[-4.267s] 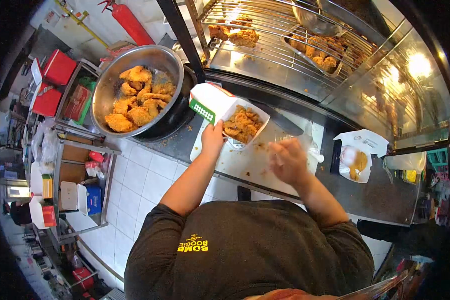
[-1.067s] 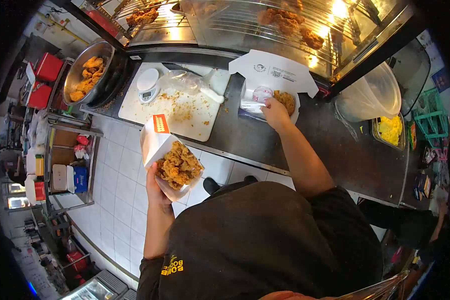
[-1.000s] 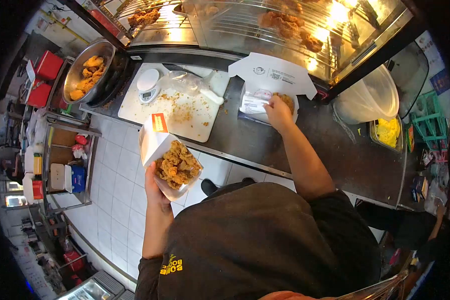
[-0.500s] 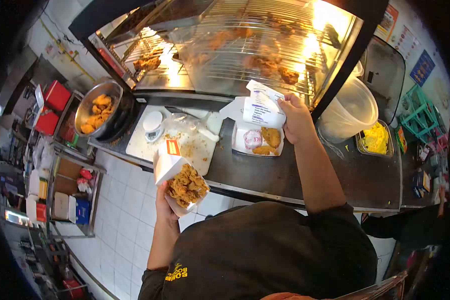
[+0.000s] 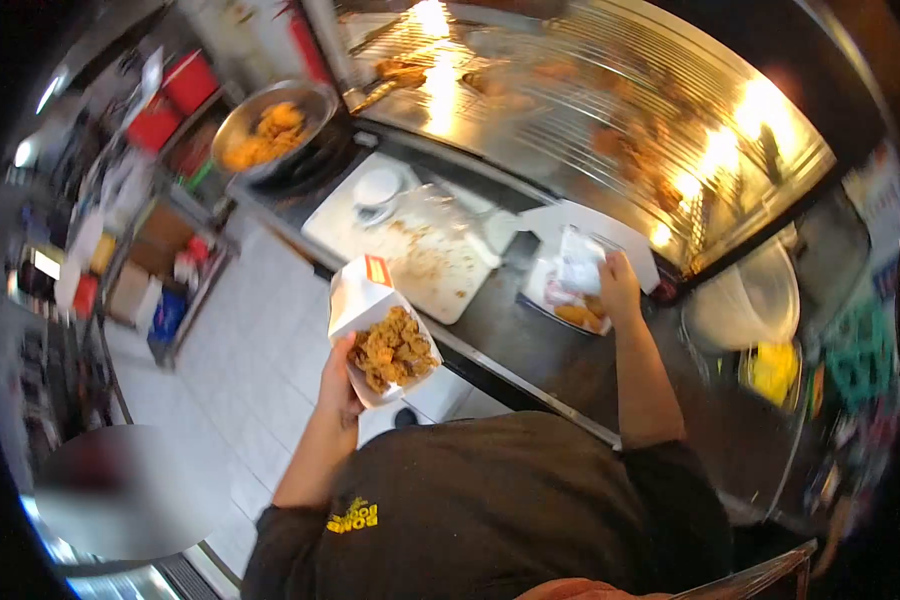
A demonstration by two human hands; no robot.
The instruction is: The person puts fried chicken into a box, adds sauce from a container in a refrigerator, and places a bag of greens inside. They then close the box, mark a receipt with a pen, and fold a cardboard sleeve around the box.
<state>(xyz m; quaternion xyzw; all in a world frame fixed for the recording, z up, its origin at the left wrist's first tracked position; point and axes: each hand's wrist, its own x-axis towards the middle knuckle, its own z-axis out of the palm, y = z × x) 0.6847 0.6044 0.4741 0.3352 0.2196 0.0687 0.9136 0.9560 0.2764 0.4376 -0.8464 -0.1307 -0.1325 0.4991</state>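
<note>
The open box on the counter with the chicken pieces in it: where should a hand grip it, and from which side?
Probably the open box by its near front rim, from the counter's edge. The lid stands up at the back, and the right hand with its paper slip covers the right side, so the front-left looks freest.

shirt (image 5: 490, 500): dark brown | sleeves: short | logo (image 5: 357, 516): yellow lettering (reads mirrored) | arms bare
</note>
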